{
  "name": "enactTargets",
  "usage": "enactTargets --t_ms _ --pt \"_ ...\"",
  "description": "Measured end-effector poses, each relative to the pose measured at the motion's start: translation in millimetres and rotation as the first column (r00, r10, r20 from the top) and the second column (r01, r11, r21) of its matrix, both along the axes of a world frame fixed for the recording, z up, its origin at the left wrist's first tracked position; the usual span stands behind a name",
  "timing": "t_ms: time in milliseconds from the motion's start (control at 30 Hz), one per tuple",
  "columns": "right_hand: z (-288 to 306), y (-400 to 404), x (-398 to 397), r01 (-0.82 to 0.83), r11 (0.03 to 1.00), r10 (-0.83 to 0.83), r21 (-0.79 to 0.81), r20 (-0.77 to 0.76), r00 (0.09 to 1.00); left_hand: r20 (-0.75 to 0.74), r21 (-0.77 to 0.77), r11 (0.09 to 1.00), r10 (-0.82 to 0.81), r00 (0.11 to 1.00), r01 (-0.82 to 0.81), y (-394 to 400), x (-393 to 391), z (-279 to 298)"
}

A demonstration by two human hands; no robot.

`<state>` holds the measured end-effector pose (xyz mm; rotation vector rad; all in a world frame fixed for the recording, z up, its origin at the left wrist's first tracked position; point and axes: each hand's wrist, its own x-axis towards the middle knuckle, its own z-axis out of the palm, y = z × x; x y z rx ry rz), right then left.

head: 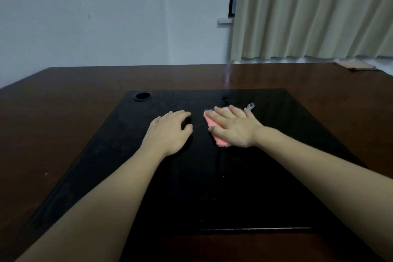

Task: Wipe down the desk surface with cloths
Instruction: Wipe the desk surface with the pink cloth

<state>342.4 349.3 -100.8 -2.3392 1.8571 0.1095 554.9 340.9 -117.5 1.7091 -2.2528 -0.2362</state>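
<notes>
pink cloth under right hand, black inlay partly covered

pink fluffy cloth (219,134) lies on the black inlay panel (212,187) set into the brown wooden desk (63,123), a little right of the panel's centre and toward its far half. the right hand (234,127) rests flat on top of it, fingers straight and spread, pressing it down rather than gripping it. a grey-white hanging loop (250,106) sticks out from beyond the fingertips. the left hand (170,132) sits just left of the cloth, apart from it, fingers loosely bent with the tips on the panel, holding nothing. whether it bears weight cannot be told.

a round cable port (142,96) opens at the far left corner of the panel. a second folded cloth, pale pink (354,65), lies at the far right corner of the desk, well apart from both hands, below the beige curtain (308,10).

judged status: wiping is in progress on the panel; the brown surround appears not yet reached.

hazards from this position:
- flat-palm pressure without a grip may let the cloth bunch or slide out from under the hand on a fast stroke.
- the loop may drag behind and leave streaks.
- a stroke toward the far left may catch the cloth edge in the cable port.
- the glossy dark panel shows smears readily; overlapping passes are advised.
- the left hand's fingertips may leave prints on wiped area.
</notes>
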Motion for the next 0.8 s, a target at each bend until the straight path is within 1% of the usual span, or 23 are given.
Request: enactTargets --t_ms 133,200,267,333,400,500,567,667,800 --pt "-0.9 50.5 11.2 -0.14 0.99 0.14 0.009 0.005 0.99 -0.119 -0.04 0.999 -0.019 0.993 0.014 3.3 3.5 3.9" --pt "-1.5 66.7 12.9 -0.181 0.983 0.181 0.015 0.017 0.983 -0.148 -0.048 0.999 -0.024 0.989 0.017 5.2 7.0 5.7" --pt "-1.3 72.7 12.5 -0.192 0.981 0.192 0.021 0.034 0.981 -0.12 -0.05 0.998 -0.03 0.992 0.024 7.2 14.9 7.4" --pt "0.0 69.8 11.3 -0.192 0.981 0.191 0.026 0.046 0.981 -0.031 -0.043 0.999 -0.035 0.999 0.034 6.9 28.7 9.2" --pt "0.4 58.6 11.0 -0.184 0.983 0.183 0.022 0.051 0.982 0.022 -0.015 1.0 -0.023 0.999 0.023 6.7 47.5 11.2" --pt "-1.3 30.2 12.9 -0.132 0.991 0.132 -0.004 0.049 0.99 0.054 0.046 0.999 0.007 0.999 -0.009 9.8 74.1 10.4" --pt "-1.4 6.0 16.8 -0.081 0.997 0.081 -0.012 0.042 0.996 0.048 0.07 0.997 0.023 0.999 -0.026 12.9 84.3 8.3" --pt "-0.8 -25.6 24.5 -0.006 1.0 0.006 -0.019 0.037 0.999 0.014 0.06 0.997 0.044 0.999 -0.044 14.2 86.2 4.5" --pt "0.5 -40.5 33.7 0.049 0.999 -0.049 -0.001 0.042 0.998 0.035 0.025 0.997 0.068 0.997 -0.069 12.6 82.9 3.2"
